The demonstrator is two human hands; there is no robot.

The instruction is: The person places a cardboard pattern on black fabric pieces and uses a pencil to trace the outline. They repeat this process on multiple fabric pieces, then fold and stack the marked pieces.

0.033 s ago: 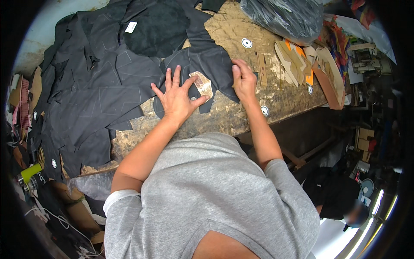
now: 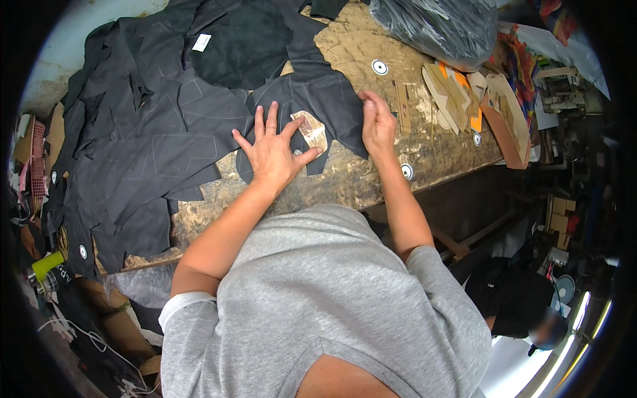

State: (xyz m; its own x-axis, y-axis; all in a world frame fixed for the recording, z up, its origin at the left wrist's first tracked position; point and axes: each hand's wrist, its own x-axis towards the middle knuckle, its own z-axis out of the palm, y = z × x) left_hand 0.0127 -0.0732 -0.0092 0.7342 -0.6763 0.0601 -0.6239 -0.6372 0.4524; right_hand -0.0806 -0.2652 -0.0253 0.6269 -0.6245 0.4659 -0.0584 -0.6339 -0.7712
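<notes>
Fingers [image 2: 271,119] spread wide, a worker's left hand [image 2: 271,156] lies over a black sheet [image 2: 322,96], index finger and thumb touching a cream-and-brown patterned piece [image 2: 313,132] that rests near the front of the worn bench [image 2: 332,182]. The right hand [image 2: 379,132], its fingers close together and partly curled, is beside the sheet's right edge; from where I stand, I cannot tell whether it grips anything. Pale lines mark more black material [image 2: 186,146] to the left. Card shapes [image 2: 446,99] lie farther right, near a dark plastic bundle [image 2: 441,30].
</notes>
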